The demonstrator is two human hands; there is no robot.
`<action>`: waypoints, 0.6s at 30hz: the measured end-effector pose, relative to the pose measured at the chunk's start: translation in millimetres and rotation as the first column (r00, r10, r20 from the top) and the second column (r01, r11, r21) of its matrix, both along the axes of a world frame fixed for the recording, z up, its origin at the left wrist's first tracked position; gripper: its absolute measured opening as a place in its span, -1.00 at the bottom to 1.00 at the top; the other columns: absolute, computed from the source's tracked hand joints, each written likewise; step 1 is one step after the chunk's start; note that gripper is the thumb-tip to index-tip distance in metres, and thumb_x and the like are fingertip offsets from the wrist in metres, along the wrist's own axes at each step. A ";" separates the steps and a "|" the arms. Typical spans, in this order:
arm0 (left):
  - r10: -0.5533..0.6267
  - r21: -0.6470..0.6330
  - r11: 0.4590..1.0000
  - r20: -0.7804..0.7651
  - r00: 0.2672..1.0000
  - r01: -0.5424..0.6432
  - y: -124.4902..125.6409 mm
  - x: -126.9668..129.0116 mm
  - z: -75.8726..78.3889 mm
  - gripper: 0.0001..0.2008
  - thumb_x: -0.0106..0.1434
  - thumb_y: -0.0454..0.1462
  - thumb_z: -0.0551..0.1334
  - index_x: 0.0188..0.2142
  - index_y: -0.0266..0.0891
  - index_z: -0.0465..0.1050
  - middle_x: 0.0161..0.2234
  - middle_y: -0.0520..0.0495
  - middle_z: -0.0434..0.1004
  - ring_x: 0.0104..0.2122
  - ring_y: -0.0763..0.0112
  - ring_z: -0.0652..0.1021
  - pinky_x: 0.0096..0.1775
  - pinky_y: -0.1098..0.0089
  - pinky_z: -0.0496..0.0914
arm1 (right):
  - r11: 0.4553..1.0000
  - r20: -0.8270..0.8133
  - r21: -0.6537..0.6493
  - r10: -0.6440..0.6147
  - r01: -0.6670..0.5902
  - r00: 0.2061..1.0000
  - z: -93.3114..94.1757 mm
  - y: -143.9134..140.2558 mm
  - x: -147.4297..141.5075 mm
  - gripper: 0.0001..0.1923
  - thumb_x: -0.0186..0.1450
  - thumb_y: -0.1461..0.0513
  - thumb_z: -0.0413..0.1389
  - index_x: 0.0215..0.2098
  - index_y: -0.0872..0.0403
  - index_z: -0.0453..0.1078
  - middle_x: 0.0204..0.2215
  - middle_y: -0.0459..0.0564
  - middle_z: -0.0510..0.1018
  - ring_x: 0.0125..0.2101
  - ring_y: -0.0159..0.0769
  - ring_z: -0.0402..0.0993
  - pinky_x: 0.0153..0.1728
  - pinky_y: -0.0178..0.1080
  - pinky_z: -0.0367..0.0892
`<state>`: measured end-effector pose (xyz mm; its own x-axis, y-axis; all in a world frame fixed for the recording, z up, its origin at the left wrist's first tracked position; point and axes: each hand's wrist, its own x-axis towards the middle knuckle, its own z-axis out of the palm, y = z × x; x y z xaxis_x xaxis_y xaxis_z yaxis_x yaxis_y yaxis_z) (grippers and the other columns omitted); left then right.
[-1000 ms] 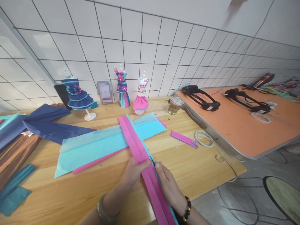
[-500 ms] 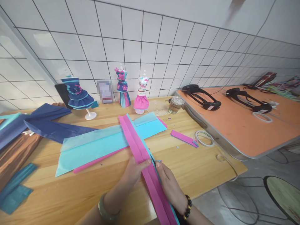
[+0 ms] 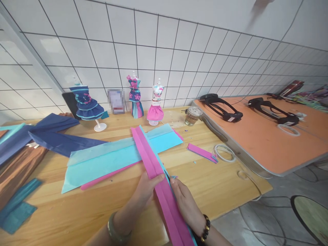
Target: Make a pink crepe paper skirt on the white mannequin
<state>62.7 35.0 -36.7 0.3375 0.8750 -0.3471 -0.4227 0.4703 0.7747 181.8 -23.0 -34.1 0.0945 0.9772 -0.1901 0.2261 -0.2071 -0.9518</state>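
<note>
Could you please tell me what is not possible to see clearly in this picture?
All in the head view:
- Left hand: some fingers hidden behind the long pink strip.
- Dark tool: mostly hidden by the right hand; its full shape cannot be told.
- Long pink strip: near end cut off by the bottom edge.
- Upright card: blurred into squares, print unreadable.
- Round stool: cut off by the right edge.

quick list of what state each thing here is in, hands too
Left hand: closed on the pink strip
Right hand: closed on a dark tool
Pink strip: creased lengthwise, held across the blue sheet
Dark tool: mostly hidden, open or shut unclear
Blue sheet: spread out, partly covered
Navy material: loosely folded
Dress forms: upright, dressed
Glass: holding some liquid
Black headsets: resting on the orange table
</note>
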 end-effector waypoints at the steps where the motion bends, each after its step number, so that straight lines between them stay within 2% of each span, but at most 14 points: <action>1: 0.011 -0.008 1.000 0.003 1.000 -0.011 0.4 -0.1 1.3 -0.72 -0.09 -0.27 0.41 -0.34 -0.28 0.49 -0.39 -0.05 0.62 -0.33 0.21 0.58 -0.18 0.22 0.44 | 1.000 0.004 -0.002 -0.001 0.001 1.000 0.5 -0.6 -0.4 -0.56 0.36 -0.04 -0.18 -0.34 0.10 0.33 -0.37 -0.01 0.43 -0.30 -0.24 0.36 -0.21 -0.25 0.24; 7: 0.022 -0.019 1.000 0.025 0.999 -0.022 2.4 -1.8 3.0 -0.73 -0.10 -0.28 0.41 -0.36 -0.27 0.49 -0.42 -0.03 0.62 -0.36 0.21 0.59 -0.21 0.21 0.46 | 1.000 0.000 -0.005 -0.001 0.001 1.000 2.1 -5.3 -2.2 -0.57 0.35 -0.04 -0.17 -0.39 0.09 0.32 -0.41 -0.05 0.42 -0.34 -0.27 0.36 -0.24 -0.27 0.26; 12: 0.054 0.013 0.998 -0.023 0.998 -0.053 1.8 -1.3 -2.3 -0.74 -0.10 -0.28 0.41 -0.37 -0.26 0.48 -0.44 0.00 0.60 -0.40 0.29 0.57 -0.26 0.29 0.45 | 1.000 -0.052 -0.018 0.006 -0.007 0.999 4.5 -4.1 -1.3 -0.57 0.36 -0.01 -0.15 -0.27 0.10 0.41 -0.34 -0.02 0.49 -0.27 -0.25 0.38 -0.17 -0.26 0.25; 18: 0.018 0.054 0.998 -0.018 1.000 -0.017 0.3 0.4 -7.2 -0.77 -0.08 -0.28 0.40 -0.37 -0.27 0.51 -0.41 -0.04 0.62 -0.36 0.25 0.58 -0.23 0.28 0.44 | 0.998 -0.144 0.042 0.052 -0.047 0.988 12.3 2.4 -2.7 -0.55 0.37 0.01 -0.17 -0.16 0.10 0.42 -0.23 0.01 0.52 -0.19 -0.23 0.39 -0.08 -0.25 0.24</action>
